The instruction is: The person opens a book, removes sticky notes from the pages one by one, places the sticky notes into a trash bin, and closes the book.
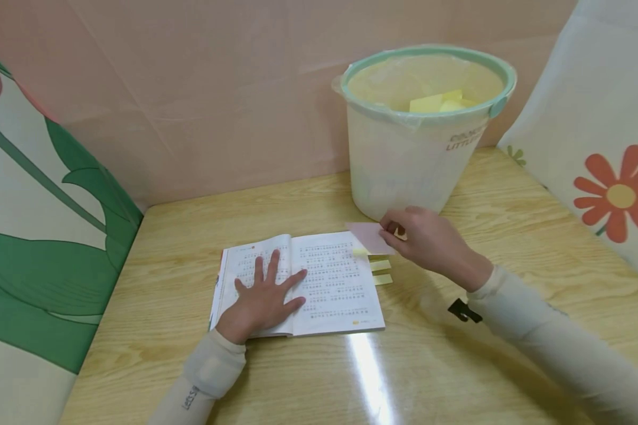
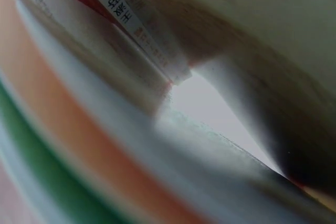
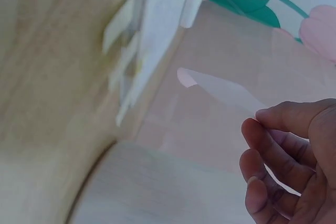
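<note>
An open book lies on the table, its pages printed with lines of text. My left hand rests on the left page with the fingers spread, the thumb and index finger reaching past the fold. Above the book's upper right corner, my right hand pinches a pink sticky note by its edge between thumb and fingertips. In the right wrist view the sticky note hangs away from the fingers, its far end curled. Yellow sticky tabs stick out from the book's right edge.
Behind the book stands a white bin with a green rim, lined with a clear bag and holding yellow papers. A pink cloth hangs behind the wooden table. Flower-patterned cloths hang at both sides.
</note>
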Demonstrator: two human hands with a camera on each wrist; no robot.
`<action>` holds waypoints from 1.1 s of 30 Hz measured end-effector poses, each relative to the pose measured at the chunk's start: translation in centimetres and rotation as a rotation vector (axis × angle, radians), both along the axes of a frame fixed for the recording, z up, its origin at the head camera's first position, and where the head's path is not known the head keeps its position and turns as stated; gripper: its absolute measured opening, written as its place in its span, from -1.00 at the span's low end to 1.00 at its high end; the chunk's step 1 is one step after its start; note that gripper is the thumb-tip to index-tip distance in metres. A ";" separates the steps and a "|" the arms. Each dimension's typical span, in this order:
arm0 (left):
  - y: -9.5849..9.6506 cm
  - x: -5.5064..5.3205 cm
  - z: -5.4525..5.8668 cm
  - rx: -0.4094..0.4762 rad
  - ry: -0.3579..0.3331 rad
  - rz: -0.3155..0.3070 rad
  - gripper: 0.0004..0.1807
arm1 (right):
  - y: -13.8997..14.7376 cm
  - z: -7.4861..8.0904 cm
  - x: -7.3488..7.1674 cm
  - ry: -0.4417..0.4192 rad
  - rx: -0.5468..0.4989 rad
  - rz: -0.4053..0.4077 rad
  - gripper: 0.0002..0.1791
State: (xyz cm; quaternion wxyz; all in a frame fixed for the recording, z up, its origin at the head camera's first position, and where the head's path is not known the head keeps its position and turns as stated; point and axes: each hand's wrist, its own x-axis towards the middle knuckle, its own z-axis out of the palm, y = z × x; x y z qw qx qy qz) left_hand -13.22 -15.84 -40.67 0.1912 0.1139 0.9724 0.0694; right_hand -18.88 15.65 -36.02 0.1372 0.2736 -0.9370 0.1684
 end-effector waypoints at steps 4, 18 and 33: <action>0.0 0.0 0.0 -0.002 0.000 -0.002 -0.38 | 0.2 0.8 -0.1 0.051 -0.024 0.010 -0.94; -0.2 -0.4 -0.7 -0.013 0.001 -0.002 -0.37 | 0.1 7.1 0.0 0.319 -0.143 0.019 -0.88; 0.1 -0.5 -0.7 -0.033 0.011 -0.008 -0.37 | 1.8 14.4 -0.5 0.605 -0.378 -0.035 -0.80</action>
